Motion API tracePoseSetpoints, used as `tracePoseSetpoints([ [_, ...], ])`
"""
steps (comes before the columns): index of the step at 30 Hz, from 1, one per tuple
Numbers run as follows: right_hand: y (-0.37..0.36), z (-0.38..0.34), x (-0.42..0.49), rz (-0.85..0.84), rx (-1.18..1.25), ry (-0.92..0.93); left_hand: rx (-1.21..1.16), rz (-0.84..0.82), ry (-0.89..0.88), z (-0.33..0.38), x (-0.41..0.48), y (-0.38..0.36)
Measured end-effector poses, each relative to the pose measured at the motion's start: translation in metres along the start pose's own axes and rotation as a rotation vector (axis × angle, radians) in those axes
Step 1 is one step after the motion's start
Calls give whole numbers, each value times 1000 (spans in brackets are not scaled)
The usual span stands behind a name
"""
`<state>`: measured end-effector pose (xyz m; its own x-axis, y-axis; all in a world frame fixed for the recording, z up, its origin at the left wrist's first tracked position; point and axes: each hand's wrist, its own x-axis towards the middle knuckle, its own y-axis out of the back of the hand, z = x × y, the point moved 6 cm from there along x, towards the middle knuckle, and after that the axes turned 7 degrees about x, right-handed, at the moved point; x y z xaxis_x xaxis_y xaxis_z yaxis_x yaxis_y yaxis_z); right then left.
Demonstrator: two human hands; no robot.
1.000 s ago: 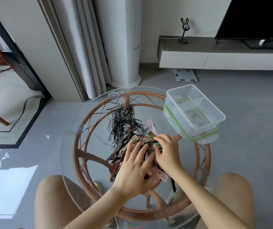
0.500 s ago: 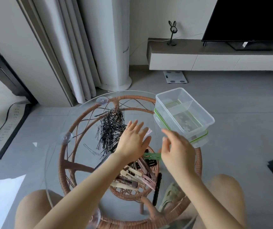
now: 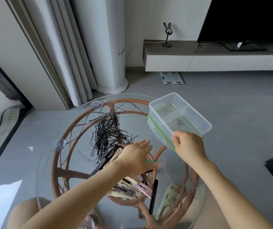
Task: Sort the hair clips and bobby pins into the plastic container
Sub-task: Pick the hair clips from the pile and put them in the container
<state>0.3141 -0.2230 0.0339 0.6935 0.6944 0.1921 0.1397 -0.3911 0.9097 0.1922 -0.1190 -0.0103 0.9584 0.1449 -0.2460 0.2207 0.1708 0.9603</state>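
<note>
1. A round glass table top (image 3: pixel 76 129) rests on a woven rattan frame (image 3: pixel 63 172).
2. On the glass lie a heap of black bobby pins (image 3: pixel 107 138) and, nearer the person, a pile of hair clips (image 3: pixel 132 185) – beige, pink, black.
3. A clear plastic container (image 3: pixel 178 116) stands on its green-rimmed lid (image 3: pixel 155 129) at the far right edge.

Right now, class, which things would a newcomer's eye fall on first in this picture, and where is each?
First, the black heap of bobby pins spread on the far left of the round glass table. Next, the clear container at the table's far right edge, with the right hand on its near corner. Then the pile of hair clips near the middle, partly under the left hand.
</note>
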Motion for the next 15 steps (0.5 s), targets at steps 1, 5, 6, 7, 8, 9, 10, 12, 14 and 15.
tracePoseSetpoints([
  [1,-1,-1,-3,-14,-5,6,29,-32,-17,8,-6,-2],
  [5,-3,-8,-15,-56,-32,25,116,-116,-91,36,-26,-17],
  [6,-3,-9,-16,-58,-32,33,139,-127,-108,39,-29,-21],
  [7,-3,-9,-17,-61,-31,30,173,-128,-128,41,-31,-25],
  [8,-3,-9,-18,-63,-30,31,209,-121,-147,42,-32,-28],
  [9,-3,-9,-18,-66,-27,27,233,-113,-162,41,-31,-29],
  [10,-4,-9,-19,-62,-28,41,239,-108,-169,39,-31,-30],
  [12,-3,-10,-20,-46,-40,56,235,-103,-179,34,-30,-30],
  [14,-1,-15,-21,-19,-53,72,243,-81,-202,29,-31,-26],
  [15,1,-16,-21,9,-71,67,245,-65,-212,26,-31,-25],
])
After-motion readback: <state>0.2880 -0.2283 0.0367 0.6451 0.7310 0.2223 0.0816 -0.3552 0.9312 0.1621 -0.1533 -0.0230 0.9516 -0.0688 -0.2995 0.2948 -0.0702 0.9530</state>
